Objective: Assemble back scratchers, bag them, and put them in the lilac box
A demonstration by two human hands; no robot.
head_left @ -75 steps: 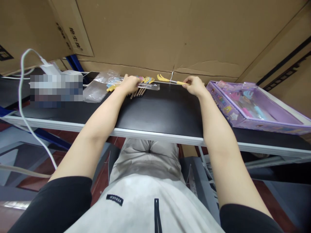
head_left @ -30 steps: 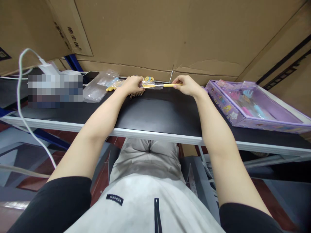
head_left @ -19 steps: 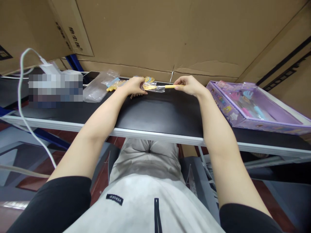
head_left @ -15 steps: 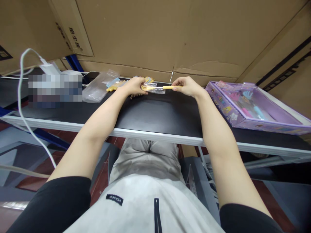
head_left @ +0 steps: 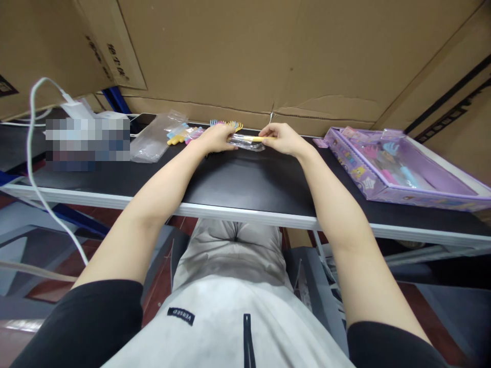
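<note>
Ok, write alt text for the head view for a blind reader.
Two bare hands meet at the far side of a black table: the left hand pinches a clear plastic sleeve while the right hand holds a yellow-handled fork partly inside it. More pastel forks lie behind; a purple toy box sits to the right.

One view only: a camera worn on the head, tilted forward and down over the near edge of the black table (head_left: pixel 249 184). The left hand (head_left: pixel 218 138) and right hand (head_left: pixel 283 139) sit high in frame, seemingly far from the lens — cardboard (head_left: pixel 268 51) closes the back.
</note>
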